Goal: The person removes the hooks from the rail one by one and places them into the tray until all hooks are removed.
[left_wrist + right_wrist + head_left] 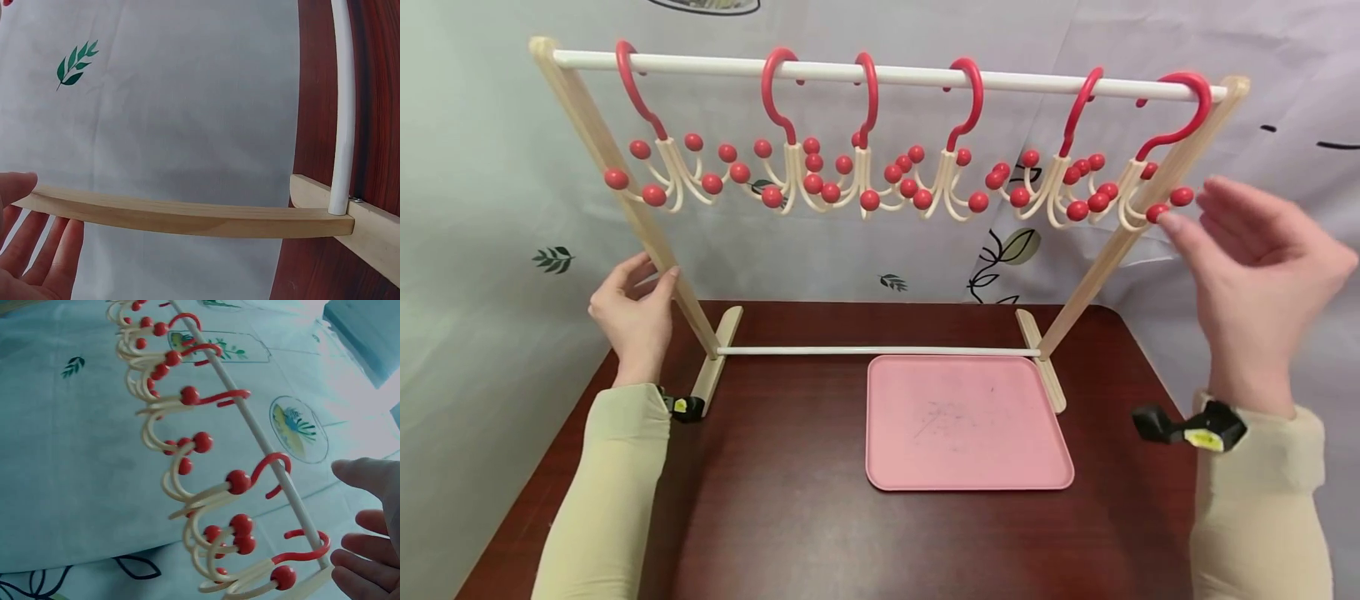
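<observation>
My left hand (pixel 636 312) grips the left wooden post of a garment rack, the thumb on one side and the fingers on the other; the left wrist view shows this post (pixel 187 215) running down to its foot. My right hand (pixel 1273 258) is beside the rack's right end, loosely curved and holding nothing, with its thumb close to a red ball of the rightmost hook hanger (pixel 1131 187). Several such hangers, with red hooks and cream prongs tipped in red balls, hang along the white top rail (pixel 895 73). In the right wrist view the right hand (pixel 369 537) is apart from the rail.
A pink tray (pixel 970 475) lies on the dark red table (pixel 775 500), up against the lower white bar (pixel 805 351) at the right. The right wooden post (pixel 1086 275) stands on its foot near the table's edge. Printed cloth (pixel 820 258) hangs behind.
</observation>
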Motion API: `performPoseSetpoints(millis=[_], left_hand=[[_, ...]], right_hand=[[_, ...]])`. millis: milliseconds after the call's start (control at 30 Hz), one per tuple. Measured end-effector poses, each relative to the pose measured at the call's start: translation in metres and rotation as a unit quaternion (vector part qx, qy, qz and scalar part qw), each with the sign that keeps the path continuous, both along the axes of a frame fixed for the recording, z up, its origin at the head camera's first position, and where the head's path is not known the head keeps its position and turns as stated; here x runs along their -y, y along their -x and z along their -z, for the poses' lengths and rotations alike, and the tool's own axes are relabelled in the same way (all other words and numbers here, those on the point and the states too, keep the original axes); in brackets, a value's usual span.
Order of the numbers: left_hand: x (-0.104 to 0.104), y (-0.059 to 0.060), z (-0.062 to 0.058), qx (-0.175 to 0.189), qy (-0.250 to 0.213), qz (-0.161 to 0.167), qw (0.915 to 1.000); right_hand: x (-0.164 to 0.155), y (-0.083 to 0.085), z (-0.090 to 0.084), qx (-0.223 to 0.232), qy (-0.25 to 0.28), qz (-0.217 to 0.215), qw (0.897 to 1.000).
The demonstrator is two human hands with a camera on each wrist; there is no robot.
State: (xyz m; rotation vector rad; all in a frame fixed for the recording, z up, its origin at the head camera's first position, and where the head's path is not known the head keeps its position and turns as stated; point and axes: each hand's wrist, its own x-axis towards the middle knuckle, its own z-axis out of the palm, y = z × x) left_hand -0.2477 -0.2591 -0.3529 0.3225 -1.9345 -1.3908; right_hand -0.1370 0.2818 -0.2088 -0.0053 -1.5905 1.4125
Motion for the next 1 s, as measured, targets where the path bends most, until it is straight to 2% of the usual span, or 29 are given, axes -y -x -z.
performPoseSetpoints(millis=[100,200,367,433,667,1000], left_hand=[[0.001,0.0,0.0,0.0,0.007,-0.003,1.0],[0.001,0.0,0.0,-0.003,0.014,-0.005,0.9999],[0.0,0.0,0.0,-0.008,0.026,-0.006,0.9996],[0.0,0.0,0.001,-0.011,0.03,-0.007,0.9995],[0.0,0.0,0.001,-0.017,0.031,-0.008,0.9993],[0.0,0.002,0.002,-0.02,0.039,-0.009,0.999]], right_hand=[[-0.008,0.015,-0.016,0.011,0.049,-0.02,0.999],[-0.015,0.027,-0.027,0.047,0.08,-0.036,0.995],[-0.022,0.043,-0.036,0.113,0.074,-0.046,0.99],[-0.024,0.05,-0.038,0.125,0.063,-0.051,0.989],[-0.028,0.068,-0.038,0.108,0.079,-0.088,0.987],[-0.027,0.073,-0.037,0.085,0.096,-0.093,0.987]])
